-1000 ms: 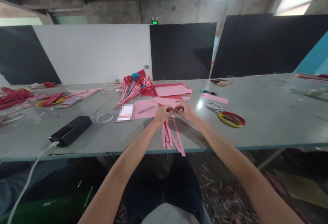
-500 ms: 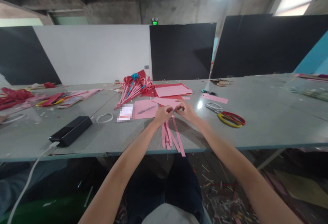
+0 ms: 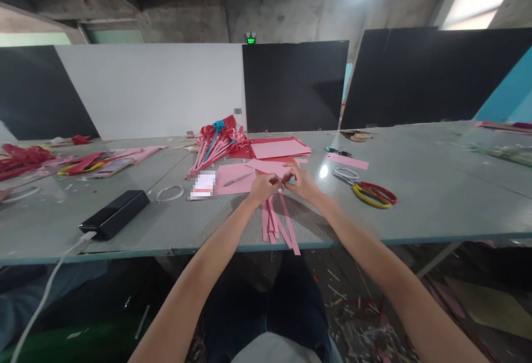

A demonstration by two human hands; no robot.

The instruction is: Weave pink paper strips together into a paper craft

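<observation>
Arms stretched forward, a person's left hand (image 3: 265,188) and right hand (image 3: 301,183) nearly met mid-frame by pink strips (image 3: 272,221), fingertips pinched, anything between too small to tell.

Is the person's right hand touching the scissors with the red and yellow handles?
Apart: the head view shows bare grey tabletop between the right hand and the scissors, which lie off to its right.

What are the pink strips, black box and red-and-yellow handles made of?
Pink strips: probably matte paper, thin and flat with straight edges. Black box: seemingly plastic, with a smooth, shiny top; coated metal is possible. Handles: likely smooth plastic, from their bright, even colours.
</observation>
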